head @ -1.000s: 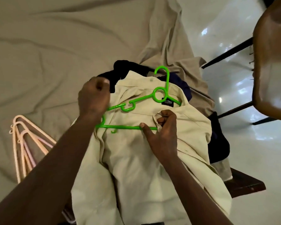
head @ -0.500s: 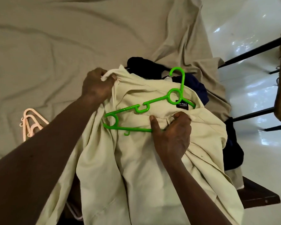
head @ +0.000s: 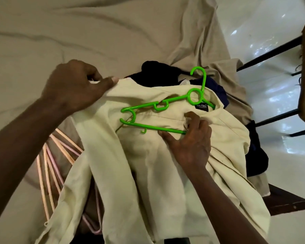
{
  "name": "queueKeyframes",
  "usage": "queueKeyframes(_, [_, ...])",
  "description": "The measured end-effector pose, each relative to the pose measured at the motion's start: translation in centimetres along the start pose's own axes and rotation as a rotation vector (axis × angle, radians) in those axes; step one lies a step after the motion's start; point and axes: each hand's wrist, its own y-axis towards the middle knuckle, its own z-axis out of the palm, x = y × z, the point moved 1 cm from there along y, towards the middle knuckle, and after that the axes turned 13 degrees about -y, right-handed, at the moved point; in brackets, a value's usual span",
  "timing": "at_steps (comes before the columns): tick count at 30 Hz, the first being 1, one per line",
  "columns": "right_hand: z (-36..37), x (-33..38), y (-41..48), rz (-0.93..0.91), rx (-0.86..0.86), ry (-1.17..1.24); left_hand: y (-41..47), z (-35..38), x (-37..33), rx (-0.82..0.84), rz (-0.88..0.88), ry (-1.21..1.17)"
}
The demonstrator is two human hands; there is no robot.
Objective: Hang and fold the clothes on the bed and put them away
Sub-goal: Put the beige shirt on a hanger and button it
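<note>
Threading a bright green plastic hanger [head: 163,110] into a cream cotton shirt [head: 148,164], we work at the corner of the bed with its beige sheet [head: 77,32]. The shirt lies collar-away from us on a heap of dark navy clothes [head: 158,71], its body trailing down towards us. Our left hand [head: 74,87] is closed on the shirt's left shoulder edge, lifting it so that, as we judge, the cloth can be drawn over the hanger's free arm. Our right hand [head: 190,138] pins the hanger's lower bar against the shirt with the thumb and pinches a fold of cloth, steadying both. The hanger's long axis runs across the shirt, tilted, its hook pointing away and slightly rightwards beyond the collar label; its right arm appears already inside the collar, though the fabric hides the tip. A bundle of pale pink plastic hangers [head: 49,162] lies on the bed beside the shirt, partly under it.
</note>
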Motion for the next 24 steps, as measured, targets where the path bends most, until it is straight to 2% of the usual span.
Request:
queueKeyframes(2, [-0.1, 0.3, -0.5, 0.021, 0.007, 0.110, -2.2, 0.6, -1.7, -0.122, -0.010, -0.365])
queueKeyframes(4, [-0.3, 0.4, -1.2, 0.043, -0.007, 0.255, -5.1, 2.3, -4.6, -0.238, 0.075, -0.629])
queueKeyframes(6, [-0.5, 0.1, -2.0, 0.087, -0.095, 0.373, -8.4, 5.0, -7.7, -0.238, 0.225, -0.662])
queueKeyframes(9, [-0.9, -1.2, -3.0, 0.240, -0.206, 0.462, -11.9, 10.5, -9.6, -0.025, 0.336, -0.609])
queueKeyframes(11, [-1.5, -1.8, -3.0, 0.346, -0.140, 0.523, -12.8, 13.7, -9.2, 0.132, 0.273, -0.570])
queueKeyframes(13, [-2.3, -2.1, -2.6, 0.396, -0.053, 0.517, -13.2, 15.7, -8.5, 0.177, 0.125, -0.622])
queueKeyframes(19, [-3.9, -2.5, -0.3, 0.575, 0.080, 0.395, -12.9, 16.7, -8.0, -0.048, -0.295, -0.859])
queueKeyframes(21, [-3.8, -2.7, 0.2, 0.632, 0.107, 0.451, -12.5, 16.6, -8.8, -0.121, -0.335, -0.866])
queueKeyframes(24, [-4.2, -2.4, 0.2, 0.674, 0.083, 0.499, -11.7, 16.4, -10.6, -0.271, -0.277, -0.809])
